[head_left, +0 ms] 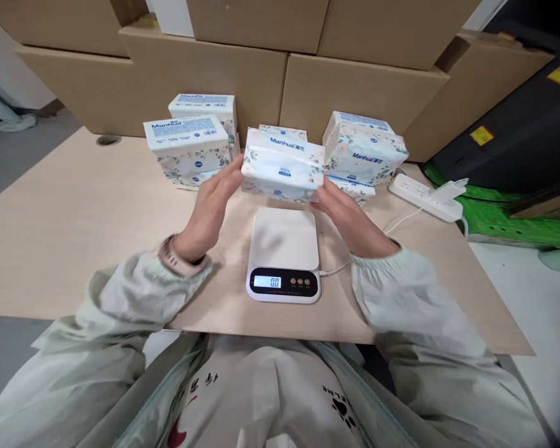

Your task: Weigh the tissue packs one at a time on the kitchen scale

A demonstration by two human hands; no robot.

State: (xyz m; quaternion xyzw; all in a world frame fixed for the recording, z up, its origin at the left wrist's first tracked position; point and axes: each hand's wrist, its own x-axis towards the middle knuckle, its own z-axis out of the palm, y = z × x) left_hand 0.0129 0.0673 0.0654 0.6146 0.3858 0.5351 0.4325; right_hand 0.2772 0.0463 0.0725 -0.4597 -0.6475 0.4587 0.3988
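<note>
Pressing a tissue pack (282,171) between its two ends, my left hand (210,208) and right hand (348,214) are partly open, fingers nearly straight, palms facing one another. Left fingers lie against the pack's left end; right fingers meet its lower right end. Taking the white digital scale (284,239) as the clock's centre, the pack is at 12 o'clock, just beyond it, slightly blurred and tilted with its printed side toward me.

The pack is a rectangular block in thin film, white and pale blue, printed with flowers and the word "Manhua". The scale has a smooth, round-cornered plate with a soft shadow on it; its lit display (267,282) reads 0.0. Matching packs are stacked at 11 o'clock (189,143) and 1 o'clock (366,152), and another (284,132) shows partly behind mine.

Brown cardboard boxes (210,81) wall off the far edge of the pale, wood-grained tabletop (74,230). Wide bare surface lies at 9 o'clock. At 3 o'clock a thin white cable (338,269) leaves the scale; at 2 o'clock sits a white power strip (415,191). The near edge, at 6 o'clock, is close to the scale.
</note>
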